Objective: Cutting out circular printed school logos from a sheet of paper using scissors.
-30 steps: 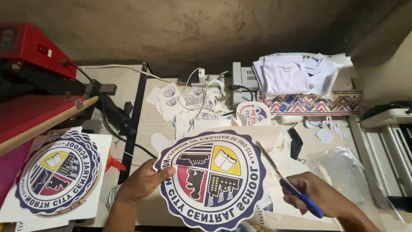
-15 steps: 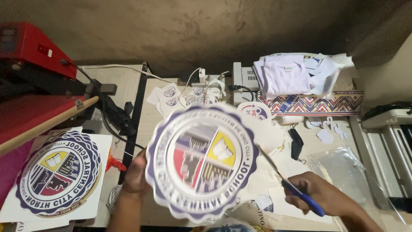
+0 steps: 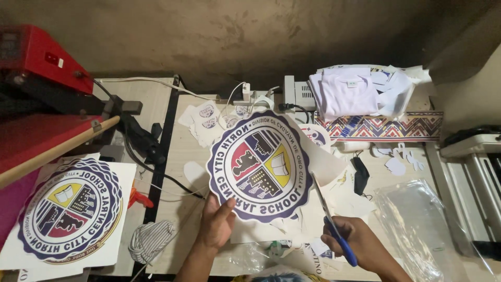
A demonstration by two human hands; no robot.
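Rough grey wall backs a pale tabletop [image 3: 172,156] littered with paper scraps. Left hand [image 3: 216,222] pinches the round crest print [image 3: 259,166] by its lower edge, fingers closed on it. Right hand [image 3: 360,245] grips blue-handled scissors [image 3: 331,224], blades at the print's right rim. Left of both hands sits a red heat press [image 3: 42,104].

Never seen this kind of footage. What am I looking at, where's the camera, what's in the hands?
There is no robot: a head-worn camera looks down at a person's two bare hands over a wooden table. The left hand holds up a large round printed emblem by its lower edge. The right hand holds blue-handled scissors, blades at the emblem's right edge. A red heat press stands at left, with a second emblem sheet below it. Folded white shirts and paper scraps lie nearby.
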